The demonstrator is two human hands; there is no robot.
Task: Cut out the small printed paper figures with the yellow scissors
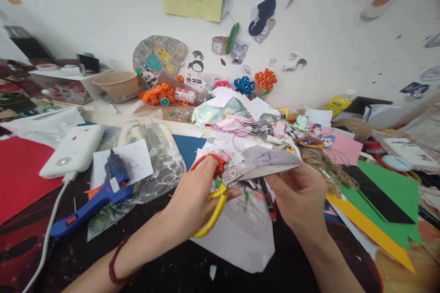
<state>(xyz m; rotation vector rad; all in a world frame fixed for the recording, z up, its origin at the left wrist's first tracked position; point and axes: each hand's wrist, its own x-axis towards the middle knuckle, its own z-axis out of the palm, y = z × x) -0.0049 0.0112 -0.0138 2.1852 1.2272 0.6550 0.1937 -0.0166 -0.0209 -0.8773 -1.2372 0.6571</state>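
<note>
From where I stand, the left hand (pixel 197 192) has its fingers curled through and around the handles of the scissors (pixel 233 174), gripping them. The right hand (pixel 302 190) has its fingers bent in and pinches the far end of the grey paper (pixel 271 156), close by the blade tips.

The scissors are held out between the two hands, above the middle of the table (pixel 165 268), blades pointing right. One loop is orange-red, the other bright yellow, and the two stand apart. The blades are plain silver metal with a round pivot and some small stamped marks beside it. The grey paper lies along the upper side of the blades; it is a narrow, curved piece with dark drawn lines on it.

A red bracelet (pixel 115 261) circles the left wrist. Beneath the hands is a white sheet (pixel 240 242) with scraps (pixel 249 194) on its upper part.

Farther left, a blue glue gun (pixel 112 187) lies partly on a small white paper (pixel 140 160), near a white power strip (pixel 74 151) and a clear bag (pixel 165 146). To the right are twine (pixel 319 165), a green sheet (pixel 405 187) and a black strip (pixel 378 194). Orange flowers (pixel 160 94) and blue flowers (pixel 244 86) sit by the wall (pixel 103 9).
</note>
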